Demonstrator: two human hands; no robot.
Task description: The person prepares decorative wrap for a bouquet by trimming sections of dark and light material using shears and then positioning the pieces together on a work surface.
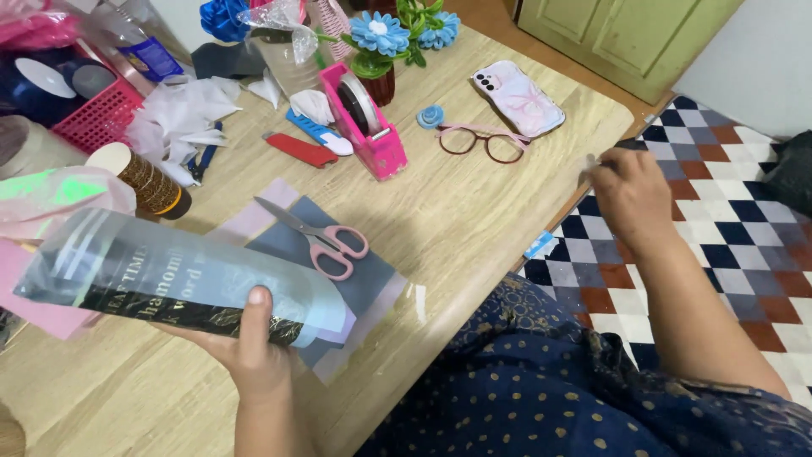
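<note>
My left hand (254,343) grips a roll of translucent wrapping sheet (169,275) with a dark printed band, held level over the wooden table (474,220). My right hand (630,195) is out past the table's right edge, above the checkered floor, its fingers pinched on a small clear strip, apparently tape (588,162). Pink-handled scissors (317,237) lie shut on grey and lilac paper sheets (372,292) just beyond the roll. A pink tape dispenser (368,118) stands further back.
Glasses (482,142), a phone (518,97), a small blue paper flower (430,116), a red cutter (298,149) and a blue-and-white cutter (319,133) lie on the table. Blue flowers in a vase (381,42), a pink basket (93,114), a ribbon roll (144,178) and white scraps crowd the back left.
</note>
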